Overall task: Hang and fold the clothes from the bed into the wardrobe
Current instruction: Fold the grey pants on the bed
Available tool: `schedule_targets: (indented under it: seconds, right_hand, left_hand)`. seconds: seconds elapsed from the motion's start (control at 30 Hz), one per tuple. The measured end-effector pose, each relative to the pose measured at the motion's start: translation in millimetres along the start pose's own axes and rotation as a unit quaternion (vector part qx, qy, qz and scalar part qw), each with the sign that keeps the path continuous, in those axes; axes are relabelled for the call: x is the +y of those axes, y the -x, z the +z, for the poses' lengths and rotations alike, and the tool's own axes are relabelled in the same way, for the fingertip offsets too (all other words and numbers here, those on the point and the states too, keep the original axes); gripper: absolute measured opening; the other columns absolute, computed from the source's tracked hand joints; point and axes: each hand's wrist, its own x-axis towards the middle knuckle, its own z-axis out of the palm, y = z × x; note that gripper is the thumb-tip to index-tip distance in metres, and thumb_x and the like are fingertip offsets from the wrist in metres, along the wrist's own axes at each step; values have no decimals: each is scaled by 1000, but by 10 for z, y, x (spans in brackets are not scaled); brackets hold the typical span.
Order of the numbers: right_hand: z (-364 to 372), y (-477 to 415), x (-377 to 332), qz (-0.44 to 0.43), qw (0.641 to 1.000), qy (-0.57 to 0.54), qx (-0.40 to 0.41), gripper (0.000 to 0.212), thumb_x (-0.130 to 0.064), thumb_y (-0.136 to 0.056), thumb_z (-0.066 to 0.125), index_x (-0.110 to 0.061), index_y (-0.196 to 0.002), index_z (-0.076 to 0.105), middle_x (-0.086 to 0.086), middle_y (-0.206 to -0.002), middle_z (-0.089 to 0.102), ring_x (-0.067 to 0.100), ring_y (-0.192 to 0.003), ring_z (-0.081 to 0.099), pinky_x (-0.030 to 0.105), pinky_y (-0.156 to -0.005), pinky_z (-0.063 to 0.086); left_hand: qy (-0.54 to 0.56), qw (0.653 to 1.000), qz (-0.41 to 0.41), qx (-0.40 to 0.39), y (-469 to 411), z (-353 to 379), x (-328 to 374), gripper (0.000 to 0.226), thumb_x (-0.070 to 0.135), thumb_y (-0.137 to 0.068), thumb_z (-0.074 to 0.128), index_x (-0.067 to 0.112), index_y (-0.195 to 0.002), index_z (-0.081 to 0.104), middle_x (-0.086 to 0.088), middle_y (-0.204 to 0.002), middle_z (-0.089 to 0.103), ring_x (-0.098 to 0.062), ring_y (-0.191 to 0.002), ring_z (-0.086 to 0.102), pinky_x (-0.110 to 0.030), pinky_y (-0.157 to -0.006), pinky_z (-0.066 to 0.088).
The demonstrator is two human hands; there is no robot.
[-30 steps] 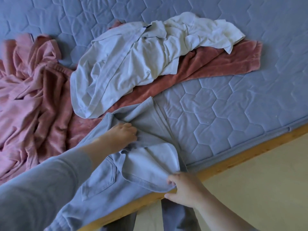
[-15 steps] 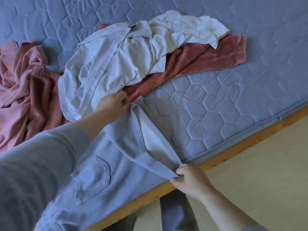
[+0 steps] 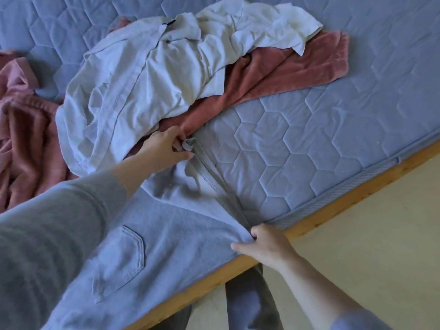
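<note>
Pale blue jeans (image 3: 166,229) lie flat on the near part of the quilted blue mattress (image 3: 321,129), a back pocket facing up. My left hand (image 3: 166,148) pinches the far corner of the jeans' edge, beside the pink cloth. My right hand (image 3: 264,244) grips the near end of that same edge at the bed's wooden frame (image 3: 352,201). The edge runs stretched between both hands. A crumpled white shirt (image 3: 152,75) lies further back on the bed.
A salmon-pink garment (image 3: 285,72) lies under the white shirt. Another pink garment (image 3: 21,125) is bunched at the left. Beige floor (image 3: 369,258) is at the lower right. My legs stand against the bed frame.
My left hand carried the jeans' folded flap away from me and laid it out flat. My right hand kept hold of the near end at the bed's edge.
</note>
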Motion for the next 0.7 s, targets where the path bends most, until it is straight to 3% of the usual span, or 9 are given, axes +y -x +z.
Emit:
schedule_targets:
  seconds: [0.07, 0.17, 0.3, 0.37, 0.43, 0.5, 0.57, 0.63, 0.7]
  right_hand:
    - [-42, -20, -80, -26, 999, -11, 35, 64, -64, -67, 69, -20, -55, 24, -6, -50, 22, 11, -47, 25, 29, -49, 20]
    - [-54, -37, -159, -60, 987, -124, 81, 58, -51, -75, 72, -15, -57, 30, -5, -53, 24, 8, -51, 24, 26, -50, 20]
    - [-22, -99, -218, -90, 984, -140, 69, 43, -22, -83, 64, -16, -58, 30, -7, -52, 24, 6, -51, 24, 24, -50, 21]
    - [-4, -111, -186, -90, 986, -120, 69, 45, -18, -84, 62, -20, -58, 25, -7, -52, 21, 6, -51, 21, 21, -49, 18]
    - [4, -105, -137, -86, 987, -116, 71, 46, -17, -83, 61, -21, -60, 21, -3, -57, 20, 7, -54, 19, 23, -50, 16]
    - [4, -98, -97, -83, 987, -116, 71, 46, -18, -82, 61, -21, -61, 20, -1, -60, 19, 7, -54, 18, 24, -51, 15]
    - [11, -93, -78, -82, 987, -117, 67, 46, -18, -82, 61, -22, -61, 20, -2, -59, 19, 7, -53, 18, 23, -50, 15]
    - [12, -96, -64, -76, 987, -121, 70, 45, -19, -84, 60, -21, -62, 21, -3, -60, 19, 7, -53, 19, 23, -50, 16]
    - [12, -104, -60, -65, 988, -124, 71, 44, -21, -86, 60, -19, -63, 22, -2, -60, 20, 7, -54, 20, 24, -52, 17]
  left_hand:
    - [-36, 995, 82, -40, -11, -74, 41, 38, 33, -78, 78, 24, -108, 57, 14, -85, 68, -15, -92, 58, -35, -82, 48]
    - [-148, 967, 190, -81, -50, -114, 137, 47, 25, -76, 80, 23, -118, 58, 8, -98, 62, -19, -97, 56, -35, -83, 47]
    - [-351, 879, 288, -144, -29, -28, 153, 47, 20, -90, 61, 34, -133, 49, 6, -131, 44, -19, -109, 51, -35, -96, 44]
    - [-397, 858, 284, -163, -9, -27, 113, 33, 21, -93, 54, 35, -122, 57, 8, -132, 37, -17, -108, 47, -34, -92, 46]
    - [-380, 875, 244, -175, -46, -57, 114, 14, 22, -92, 54, 23, -103, 64, 5, -126, 40, -20, -104, 49, -36, -86, 47]
    - [-282, 932, 148, -173, -125, -104, 188, 14, 17, -93, 51, 12, -99, 63, -4, -111, 50, -28, -103, 54, -41, -88, 46]
    - [-183, 977, 68, -89, -223, -163, 267, 17, 15, -94, 49, 5, -95, 63, -6, -92, 51, -34, -98, 57, -41, -83, 45]
    - [-170, 984, 44, 30, -294, -239, 327, 17, 17, -94, 52, 5, -91, 64, -5, -84, 51, -33, -90, 59, -37, -74, 44]
    - [-184, 982, 48, 15, -264, -284, 346, 16, 20, -94, 53, 10, -94, 65, -3, -84, 54, -29, -89, 60, -33, -73, 42]
